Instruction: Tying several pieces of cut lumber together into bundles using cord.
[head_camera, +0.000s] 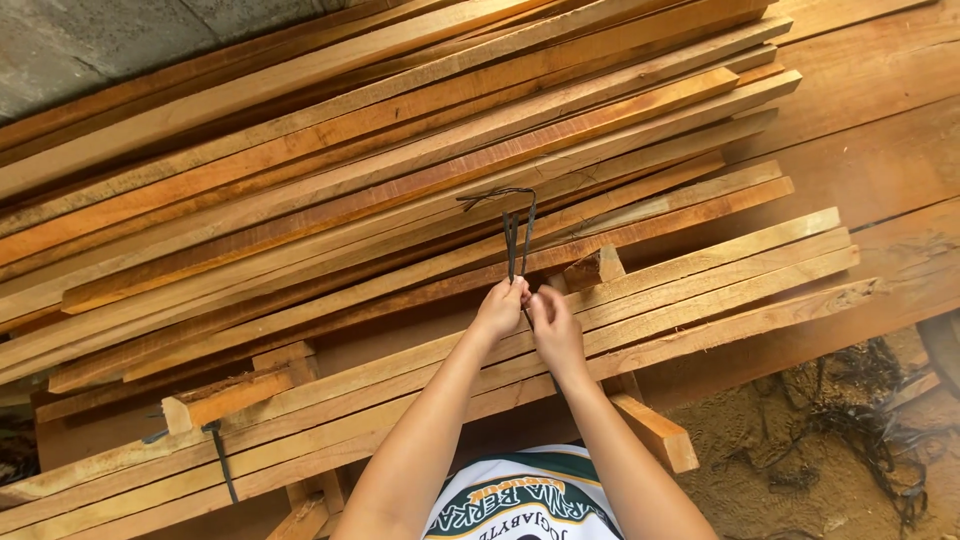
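Where planks (400, 170) stack, sandy floor (770, 460), concrete (90, 40)

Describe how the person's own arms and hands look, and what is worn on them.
Both forearms are bare, with no sleeves reaching them. The left hand and right hand wear no gloves; no rings, watch or bands are visible. Below is a white jersey with green trim and yellow-green lettering.

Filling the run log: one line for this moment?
left hand: pinches dark strap | right hand: pinches same strap | strap: loops over stacked planks
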